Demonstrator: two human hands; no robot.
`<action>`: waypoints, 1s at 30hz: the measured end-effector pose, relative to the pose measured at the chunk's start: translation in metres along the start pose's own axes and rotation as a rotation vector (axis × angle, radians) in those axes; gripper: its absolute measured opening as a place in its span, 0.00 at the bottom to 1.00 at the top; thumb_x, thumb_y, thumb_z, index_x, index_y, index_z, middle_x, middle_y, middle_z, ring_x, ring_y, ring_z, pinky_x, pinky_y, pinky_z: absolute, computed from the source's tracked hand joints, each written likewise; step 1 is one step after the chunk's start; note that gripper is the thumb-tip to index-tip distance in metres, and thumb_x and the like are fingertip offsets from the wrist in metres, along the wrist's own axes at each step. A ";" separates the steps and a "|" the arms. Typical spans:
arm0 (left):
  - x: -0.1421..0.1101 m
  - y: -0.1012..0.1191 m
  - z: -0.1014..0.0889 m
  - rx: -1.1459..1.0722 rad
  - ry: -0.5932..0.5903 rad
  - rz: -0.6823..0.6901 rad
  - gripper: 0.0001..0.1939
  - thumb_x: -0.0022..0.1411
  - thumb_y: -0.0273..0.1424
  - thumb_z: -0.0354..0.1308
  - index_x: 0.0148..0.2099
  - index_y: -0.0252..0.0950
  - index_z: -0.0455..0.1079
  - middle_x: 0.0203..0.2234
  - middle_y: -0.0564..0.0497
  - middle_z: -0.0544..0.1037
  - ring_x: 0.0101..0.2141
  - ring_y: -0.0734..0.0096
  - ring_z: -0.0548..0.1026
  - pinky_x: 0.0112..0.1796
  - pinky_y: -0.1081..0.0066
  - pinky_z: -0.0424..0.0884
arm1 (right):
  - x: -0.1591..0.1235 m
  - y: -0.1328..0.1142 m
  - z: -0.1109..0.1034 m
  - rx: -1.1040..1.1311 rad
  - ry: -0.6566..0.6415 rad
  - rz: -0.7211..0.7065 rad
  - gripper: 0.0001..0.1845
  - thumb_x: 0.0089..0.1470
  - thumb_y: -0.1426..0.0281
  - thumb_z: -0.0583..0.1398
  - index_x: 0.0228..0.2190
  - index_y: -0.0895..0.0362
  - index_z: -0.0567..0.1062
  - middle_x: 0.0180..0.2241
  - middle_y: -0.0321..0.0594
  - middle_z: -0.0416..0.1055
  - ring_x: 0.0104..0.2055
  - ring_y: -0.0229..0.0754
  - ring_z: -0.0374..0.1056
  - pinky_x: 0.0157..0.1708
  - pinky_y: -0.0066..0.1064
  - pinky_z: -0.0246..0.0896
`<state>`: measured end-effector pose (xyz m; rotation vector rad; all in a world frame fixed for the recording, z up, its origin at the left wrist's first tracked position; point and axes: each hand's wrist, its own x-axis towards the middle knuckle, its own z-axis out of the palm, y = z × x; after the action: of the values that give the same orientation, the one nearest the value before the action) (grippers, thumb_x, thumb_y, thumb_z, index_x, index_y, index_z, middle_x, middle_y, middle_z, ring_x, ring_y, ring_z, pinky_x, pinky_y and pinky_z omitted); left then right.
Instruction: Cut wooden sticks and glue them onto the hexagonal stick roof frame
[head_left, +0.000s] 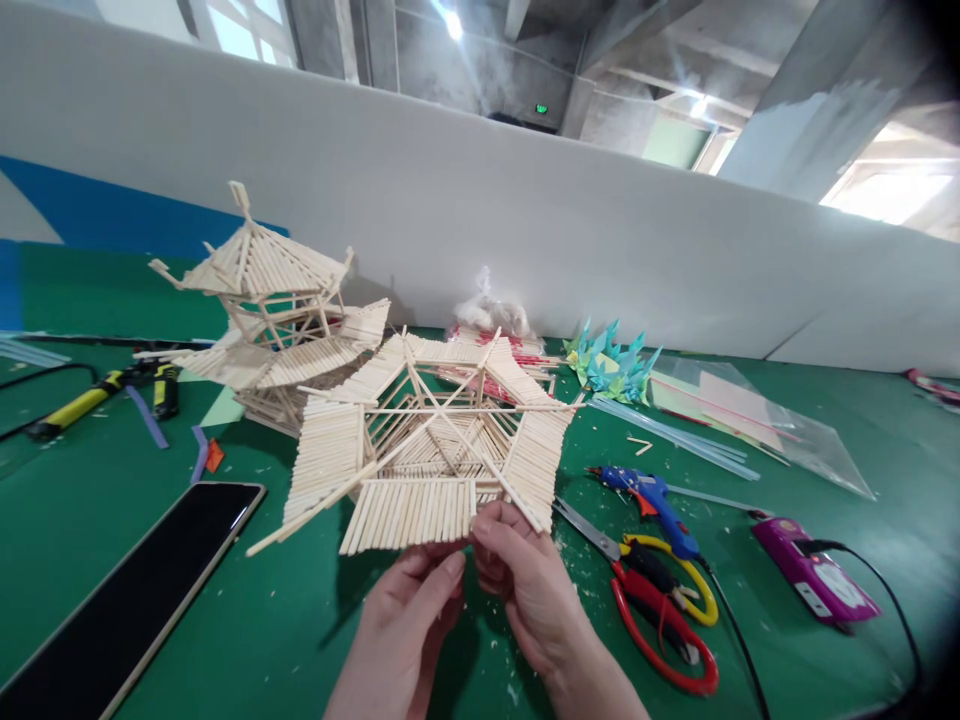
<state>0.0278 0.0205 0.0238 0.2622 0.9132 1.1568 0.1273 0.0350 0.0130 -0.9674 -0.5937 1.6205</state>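
A pavilion model [416, 515] built from thin wooden sticks stands in front of me, with slatted roof panels around an open frame. At the right end of its front panel, my right hand [525, 565] pinches a small wooden stick [474, 497] between thumb and fingers. Just below that panel's edge, my left hand [420, 600] is closed, thumb pressed to the fingers. Whatever it may hold is hidden. Behind on the left is a taller stick pagoda [259, 265] with a pointed roof.
Right of the model lie scissors [660, 630], a blue glue gun [652, 500], a purple power bank [814, 570] and glue sticks [675, 435]. A black phone [135, 600] and yellow-handled tool [82, 402] are left. A teal folded-paper piece [611, 365] sits before the white partition [420, 220].
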 end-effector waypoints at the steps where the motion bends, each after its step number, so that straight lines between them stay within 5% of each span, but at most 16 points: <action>1: 0.000 0.000 0.000 0.004 -0.007 -0.006 0.12 0.38 0.23 0.68 0.31 0.36 0.77 0.22 0.52 0.80 0.24 0.76 0.73 0.28 0.78 0.70 | -0.001 0.000 -0.001 -0.003 0.000 -0.001 0.11 0.41 0.67 0.63 0.18 0.58 0.66 0.12 0.24 0.50 0.16 0.29 0.40 0.17 0.24 0.32; 9: -0.005 -0.015 -0.015 0.120 -0.026 -0.043 0.06 0.42 0.30 0.66 0.28 0.36 0.77 0.19 0.54 0.77 0.23 0.75 0.70 0.27 0.79 0.67 | -0.026 0.008 -0.008 -0.160 0.028 -0.095 0.10 0.40 0.66 0.62 0.18 0.58 0.67 0.16 0.29 0.58 0.19 0.31 0.49 0.20 0.23 0.42; 17: -0.008 -0.034 -0.031 0.543 -0.048 -0.075 0.03 0.45 0.31 0.64 0.25 0.38 0.76 0.19 0.55 0.73 0.27 0.68 0.70 0.31 0.73 0.68 | -0.051 0.052 -0.034 -0.577 0.158 -0.115 0.08 0.43 0.70 0.56 0.17 0.56 0.62 0.15 0.28 0.53 0.17 0.32 0.46 0.16 0.25 0.41; 21: 0.000 -0.033 -0.043 0.994 -0.214 0.197 0.08 0.51 0.35 0.58 0.24 0.38 0.73 0.20 0.55 0.70 0.24 0.69 0.69 0.26 0.74 0.67 | -0.063 0.056 -0.047 -0.835 0.148 -0.238 0.06 0.43 0.72 0.56 0.18 0.58 0.67 0.15 0.28 0.53 0.16 0.30 0.45 0.15 0.24 0.39; 26: 0.017 -0.023 -0.052 1.755 -0.306 0.827 0.13 0.58 0.34 0.49 0.31 0.35 0.72 0.25 0.48 0.74 0.29 0.61 0.73 0.32 0.64 0.68 | -0.071 0.031 -0.082 -0.998 0.310 -0.317 0.09 0.49 0.67 0.55 0.23 0.59 0.70 0.17 0.30 0.55 0.17 0.33 0.48 0.16 0.24 0.45; 30: 0.025 -0.020 -0.050 2.238 -0.351 0.905 0.15 0.59 0.29 0.46 0.28 0.36 0.73 0.23 0.46 0.75 0.29 0.54 0.74 0.31 0.57 0.67 | -0.071 0.011 -0.109 -1.109 0.451 -0.344 0.09 0.52 0.66 0.54 0.30 0.58 0.70 0.20 0.33 0.60 0.20 0.35 0.54 0.20 0.25 0.53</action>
<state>0.0072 0.0211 -0.0318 2.7503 1.4106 0.1930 0.2166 -0.0477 -0.0344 -1.8272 -1.2886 0.6356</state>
